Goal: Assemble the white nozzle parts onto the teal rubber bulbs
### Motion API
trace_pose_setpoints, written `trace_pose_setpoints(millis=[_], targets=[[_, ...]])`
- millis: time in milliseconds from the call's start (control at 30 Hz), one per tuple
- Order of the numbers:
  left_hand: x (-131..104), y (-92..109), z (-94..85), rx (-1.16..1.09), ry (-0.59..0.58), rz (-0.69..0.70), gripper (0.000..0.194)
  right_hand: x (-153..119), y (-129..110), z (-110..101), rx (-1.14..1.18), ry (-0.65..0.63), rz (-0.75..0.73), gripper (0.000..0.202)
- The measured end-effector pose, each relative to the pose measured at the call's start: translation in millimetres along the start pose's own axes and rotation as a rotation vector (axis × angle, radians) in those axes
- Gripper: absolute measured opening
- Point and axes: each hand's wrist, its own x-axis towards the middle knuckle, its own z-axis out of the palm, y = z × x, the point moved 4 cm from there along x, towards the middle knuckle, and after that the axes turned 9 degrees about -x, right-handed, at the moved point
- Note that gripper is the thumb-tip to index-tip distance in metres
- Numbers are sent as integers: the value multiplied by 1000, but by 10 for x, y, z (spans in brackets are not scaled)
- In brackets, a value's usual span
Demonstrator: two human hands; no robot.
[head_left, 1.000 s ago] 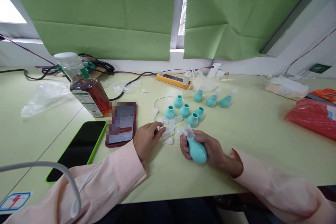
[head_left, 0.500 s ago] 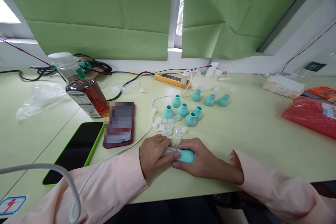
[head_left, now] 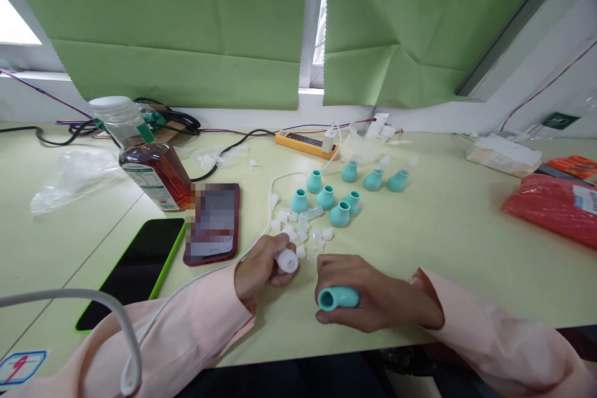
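My left hand (head_left: 267, 266) is closed round a translucent plastic tube (head_left: 287, 260), its round end facing me. To its right, my right hand (head_left: 358, 289) grips a teal rubber bulb (head_left: 339, 298), whose open mouth points left. The tube and this bulb are apart. Beyond my hands lies a heap of small clear and white plastic pieces (head_left: 303, 224). Several open-mouthed teal bulbs (head_left: 325, 197) stand behind the heap. Farther right, 3 teal bulbs (head_left: 373, 179) have clear tips fitted in their necks.
Left of my hands lie a red-cased phone (head_left: 214, 224) and a green-edged phone (head_left: 135, 270), with a bottle of amber liquid (head_left: 156, 174) behind. A white cable (head_left: 254, 239) runs past my left sleeve to a yellow power strip (head_left: 303, 143). A red plastic package (head_left: 550, 202) lies far right.
My hands have moved apart. The clear tube has come away from the teal bulb with my left hand, and my right hand has turned the bulb's open mouth into view.
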Motion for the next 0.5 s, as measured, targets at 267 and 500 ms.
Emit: trace_pose_setpoints(millis=[267,500], targets=[[-15,-7,-41,1017,62,376,15,-279,546,-1014,-273,702,331,26],[2,-22,-43,1385,78,533,28,-466,1248,-1135,-469,522,697,31]])
